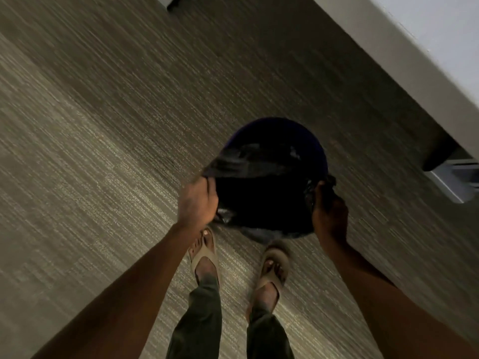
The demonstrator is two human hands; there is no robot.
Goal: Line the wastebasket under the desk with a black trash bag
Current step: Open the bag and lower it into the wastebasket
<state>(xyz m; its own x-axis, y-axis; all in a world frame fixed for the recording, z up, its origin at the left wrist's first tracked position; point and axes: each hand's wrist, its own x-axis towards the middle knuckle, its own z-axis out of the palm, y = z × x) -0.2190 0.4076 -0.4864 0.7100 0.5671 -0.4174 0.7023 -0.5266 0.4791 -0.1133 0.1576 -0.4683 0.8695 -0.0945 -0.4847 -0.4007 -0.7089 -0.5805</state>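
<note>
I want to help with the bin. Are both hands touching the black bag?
Touching. The head view shows the left hand and the right hand each gripping the edge of the black trash bag on either side of the wastebasket.

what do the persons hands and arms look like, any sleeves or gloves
Both forearms are bare up to the frame edge: no sleeves in view. The left hand and right hand wear no gloves. No watch or bracelet shows; the dim, blurred picture hides finer detail such as rings.
</note>
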